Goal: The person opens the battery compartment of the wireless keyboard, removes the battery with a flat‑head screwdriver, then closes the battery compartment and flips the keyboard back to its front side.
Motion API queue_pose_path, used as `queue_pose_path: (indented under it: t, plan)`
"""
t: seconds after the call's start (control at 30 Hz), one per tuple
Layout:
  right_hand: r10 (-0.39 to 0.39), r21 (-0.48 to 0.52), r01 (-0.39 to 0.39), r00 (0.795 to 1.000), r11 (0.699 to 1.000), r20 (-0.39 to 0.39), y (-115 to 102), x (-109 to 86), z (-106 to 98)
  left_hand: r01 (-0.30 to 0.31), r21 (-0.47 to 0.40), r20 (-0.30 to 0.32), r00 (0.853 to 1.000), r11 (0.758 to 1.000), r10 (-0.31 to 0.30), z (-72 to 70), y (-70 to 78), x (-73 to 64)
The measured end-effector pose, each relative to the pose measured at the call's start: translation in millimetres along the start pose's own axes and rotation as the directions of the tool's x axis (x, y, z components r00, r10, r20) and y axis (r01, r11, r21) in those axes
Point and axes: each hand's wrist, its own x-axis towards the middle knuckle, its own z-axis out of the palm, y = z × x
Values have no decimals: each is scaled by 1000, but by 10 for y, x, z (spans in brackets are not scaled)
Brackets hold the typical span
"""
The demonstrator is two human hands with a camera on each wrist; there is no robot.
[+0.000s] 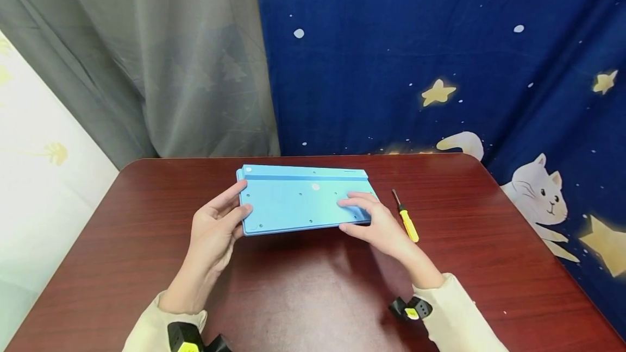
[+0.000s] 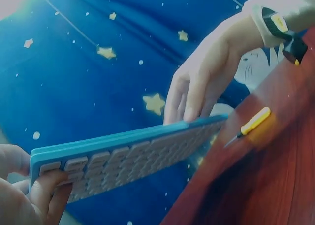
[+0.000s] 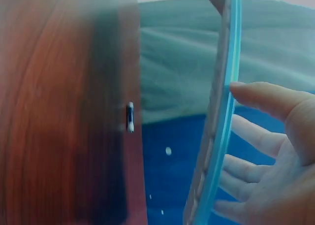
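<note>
A light blue keyboard is held up over the table, its screw-dotted back facing the head camera. The left wrist view shows its pale keys on the other side. My left hand grips the left end, fingers on the key side and back. My right hand touches the right part, with fairly straight fingers spread along the back and the thumb tip at the near long edge. In the right wrist view, that thumb meets the blue edge while the fingers lie beside the back.
A screwdriver with a yellow handle lies on the brown table, right of the keyboard. Near the table's far edge is a small dark piece with white ends. Grey and blue star-patterned curtains hang behind the table.
</note>
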Motion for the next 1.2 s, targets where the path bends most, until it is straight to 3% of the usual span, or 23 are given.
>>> queue_pose_path:
  t: [0.1, 0.23, 0.33, 0.43, 0.6, 0.8, 1.07, 1.2]
  plan:
    - [-57, -31, 57, 998, 998, 2, -63, 39, 77, 0, 0, -7, 1000, 1000, 0, 70, 6, -11]
    - [-117, -174, 114, 993, 978, -5, -84, 121, 173, 8, 4, -32, 999, 1000, -8, 164, 0, 0]
    - [-156, -328, 142, 988, 934, -16, -68, 169, 222, 5, 25, -43, 999, 1000, -4, 220, -4, 34]
    - [-197, -467, 159, 980, 870, -34, -48, 181, 250, 2, 53, -41, 999, 999, 0, 262, 4, 81]
    - [-273, -562, 192, 960, 805, -64, -37, 173, 274, -11, 80, -13, 1000, 997, 12, 311, 43, 152]
    - [-355, -577, 227, 927, 784, -118, -49, 171, 282, -47, 89, 41, 998, 995, 43, 393, 116, 218]
    - [-453, -576, 256, 863, 776, -226, -57, 207, 245, -109, 32, 74, 992, 993, 107, 583, 205, 260]
    - [-451, -557, 257, 859, 790, -243, -67, 207, 239, -127, 8, 78, 989, 992, 126, 672, 227, 278]
